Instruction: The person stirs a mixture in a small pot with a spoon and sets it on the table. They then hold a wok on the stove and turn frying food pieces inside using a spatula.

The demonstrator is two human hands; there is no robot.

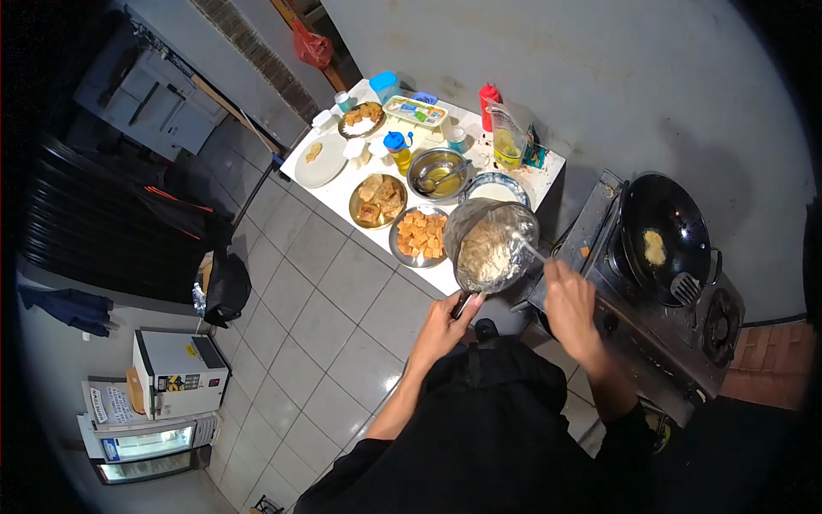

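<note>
A metal saucepan (462, 224) is tilted at the table's near edge, with a lumpy, pale flour mixture (490, 255) inside. My left hand (441, 332) is closed around the pan's dark handle. In my right hand (568, 308) is the thin light handle of a spoon (533, 249); its far end is blurred and lost in the mixture. Just left of the pan sits a plate of orange-brown cubes (419, 235). Behind the pan is a blue-rimmed plate (518, 185) holding something white.
A black wok (642, 193) on the stove (616, 321), at right, contains yellowish pieces (654, 247) and a slotted turner (685, 289). The white table (347, 194) also bears a steel bowl (414, 182), a plate of fried pieces (377, 200), an oil bottle (398, 152) and a red squeeze bottle (489, 107).
</note>
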